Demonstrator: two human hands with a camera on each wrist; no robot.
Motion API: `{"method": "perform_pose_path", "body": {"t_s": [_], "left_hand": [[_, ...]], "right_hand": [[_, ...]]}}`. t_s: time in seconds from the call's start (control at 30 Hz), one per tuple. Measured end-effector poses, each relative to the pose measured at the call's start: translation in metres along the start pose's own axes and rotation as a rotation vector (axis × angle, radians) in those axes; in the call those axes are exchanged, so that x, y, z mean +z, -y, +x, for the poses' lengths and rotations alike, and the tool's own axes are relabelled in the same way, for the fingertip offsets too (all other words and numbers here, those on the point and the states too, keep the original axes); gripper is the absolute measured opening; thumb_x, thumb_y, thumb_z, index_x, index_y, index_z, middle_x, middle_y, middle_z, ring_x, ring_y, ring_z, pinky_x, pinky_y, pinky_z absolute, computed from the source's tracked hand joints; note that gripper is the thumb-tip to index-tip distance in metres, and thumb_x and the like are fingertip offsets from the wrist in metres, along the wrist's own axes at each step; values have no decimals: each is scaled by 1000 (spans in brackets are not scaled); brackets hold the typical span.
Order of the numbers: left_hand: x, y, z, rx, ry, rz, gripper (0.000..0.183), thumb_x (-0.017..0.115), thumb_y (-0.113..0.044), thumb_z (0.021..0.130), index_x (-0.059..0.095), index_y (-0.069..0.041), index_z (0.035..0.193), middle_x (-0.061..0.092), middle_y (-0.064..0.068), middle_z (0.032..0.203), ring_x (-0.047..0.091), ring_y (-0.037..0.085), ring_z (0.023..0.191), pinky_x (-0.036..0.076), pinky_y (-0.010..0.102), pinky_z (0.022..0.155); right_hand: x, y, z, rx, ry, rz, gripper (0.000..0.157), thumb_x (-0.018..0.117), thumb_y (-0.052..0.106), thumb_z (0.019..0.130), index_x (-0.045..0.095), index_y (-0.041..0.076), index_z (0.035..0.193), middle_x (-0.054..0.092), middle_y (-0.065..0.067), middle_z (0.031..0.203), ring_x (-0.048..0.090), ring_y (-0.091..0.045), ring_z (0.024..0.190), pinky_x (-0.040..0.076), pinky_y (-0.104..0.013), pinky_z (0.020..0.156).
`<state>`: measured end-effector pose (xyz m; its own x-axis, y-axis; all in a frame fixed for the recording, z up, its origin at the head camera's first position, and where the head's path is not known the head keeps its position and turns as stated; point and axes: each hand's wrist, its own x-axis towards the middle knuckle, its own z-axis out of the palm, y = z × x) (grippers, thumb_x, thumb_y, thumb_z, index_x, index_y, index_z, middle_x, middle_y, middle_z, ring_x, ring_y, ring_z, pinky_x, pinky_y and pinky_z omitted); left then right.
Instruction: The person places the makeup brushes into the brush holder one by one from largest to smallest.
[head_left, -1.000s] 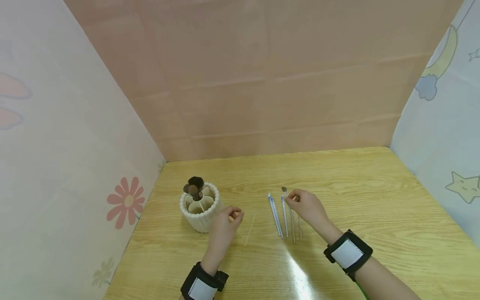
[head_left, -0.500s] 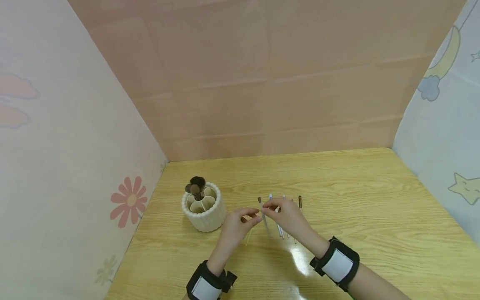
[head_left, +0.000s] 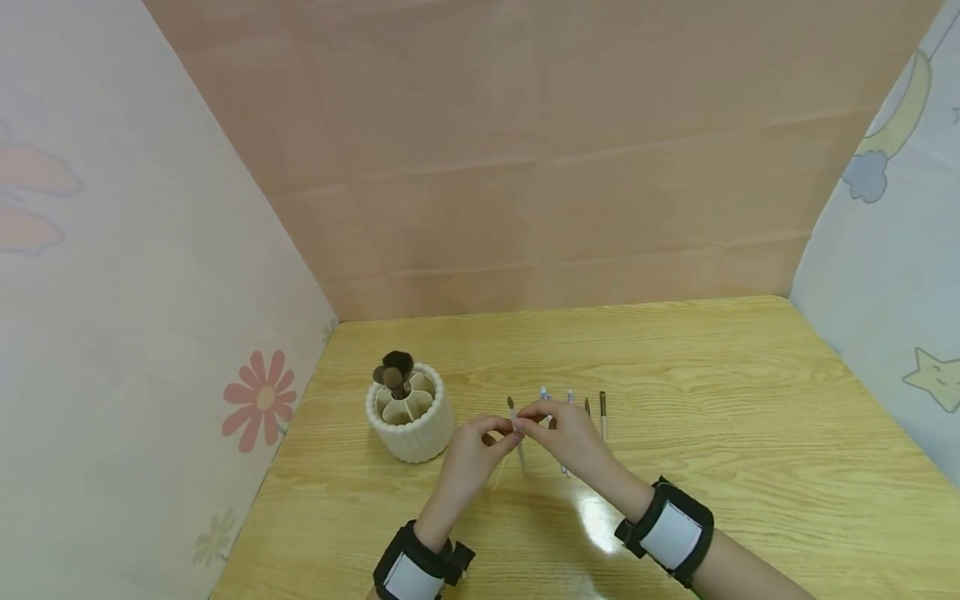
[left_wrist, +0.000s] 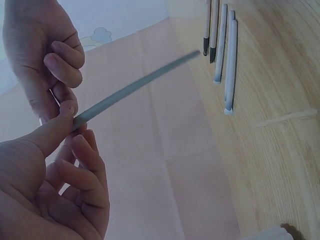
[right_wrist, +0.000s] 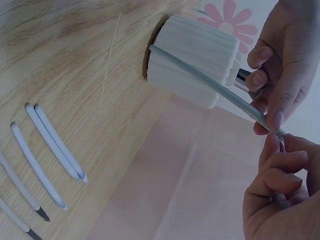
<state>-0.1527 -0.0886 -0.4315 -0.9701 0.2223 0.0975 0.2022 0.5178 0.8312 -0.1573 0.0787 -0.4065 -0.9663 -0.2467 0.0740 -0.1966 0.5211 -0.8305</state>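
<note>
A makeup brush with a pale slim handle is held up over the table, its dark bristle tip pointing away. My left hand pinches it between thumb and fingers, and my right hand pinches it right beside, nearer the bristles. The left wrist view shows the brush handle slanting out from between both hands' fingertips. The bristle end is hidden behind fingers in both wrist views. To the left of my left hand stands a cream ridged brush holder with several compartments and dark-bristled brushes in one.
Several slim brushes lie side by side on the wood table, among them a dark-tipped brush and white sticks with bluish ends. A thin pale strip lies between them and the holder. Patterned walls enclose the table.
My right hand has lifted the brush from the row and brought it left. My left hand has moved right to meet it and now pinches it too.
</note>
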Motion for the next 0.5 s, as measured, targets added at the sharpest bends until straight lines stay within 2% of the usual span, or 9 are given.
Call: {"method": "perform_pose_path", "body": {"t_s": [0.27, 0.43, 0.5], "left_hand": [[-8, 0, -2, -49, -6, -53, 20, 65, -28, 91, 72, -11, 97, 69, 6, 98, 51, 3, 61, 42, 19, 52], [-22, 1, -5, -49, -81, -69, 18, 66, -26, 90, 71, -9, 95, 69, 8, 97, 50, 6, 65, 42, 19, 55], [-30, 2, -7, -58, -124, -66, 17, 67, -25, 89, 72, -9, 94, 70, 9, 97, 51, 7, 67, 43, 19, 57]], "right_hand": [[-1, -2, 1, 15, 7, -4, 17, 63, 21, 92, 73, 9, 99, 72, -6, 95, 35, -5, 51, 32, -20, 48], [-3, -6, 2, 23, -9, -20, 22, 61, 21, 93, 71, 4, 102, 70, -8, 89, 37, -4, 51, 31, -19, 46], [-5, -9, 2, 28, -15, -24, 22, 61, 21, 93, 70, 4, 103, 71, -9, 93, 40, -4, 55, 33, -19, 48]]}}
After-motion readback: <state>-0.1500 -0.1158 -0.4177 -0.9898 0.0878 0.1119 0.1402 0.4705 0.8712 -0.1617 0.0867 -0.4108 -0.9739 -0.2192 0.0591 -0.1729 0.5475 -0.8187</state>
